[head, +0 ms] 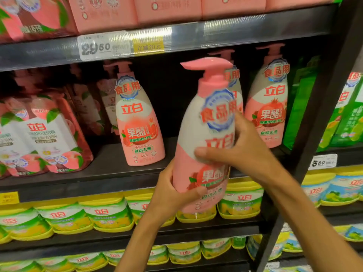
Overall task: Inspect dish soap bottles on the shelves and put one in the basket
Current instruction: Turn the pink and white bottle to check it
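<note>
A pink and white pump bottle of dish soap (206, 132) is held up in front of the middle shelf, tilted slightly left. My left hand (172, 191) grips its lower part from the left, thumb across the label. My right hand (235, 148) wraps around its middle from the right, thumb on the white part. Matching pump bottles stand on the shelf behind: one to the left (138, 124) and one to the right (270, 107), with another partly hidden behind the held bottle. No basket is in view.
Pink refill pouches (45, 138) lean at the shelf's left. Pink boxes (137, 8) fill the top shelf. Yellow-green packs (106, 216) line the lower shelves. A dark upright post (314, 134) divides off green products (345, 114) at right. A price tag (104, 46) hangs on the shelf edge.
</note>
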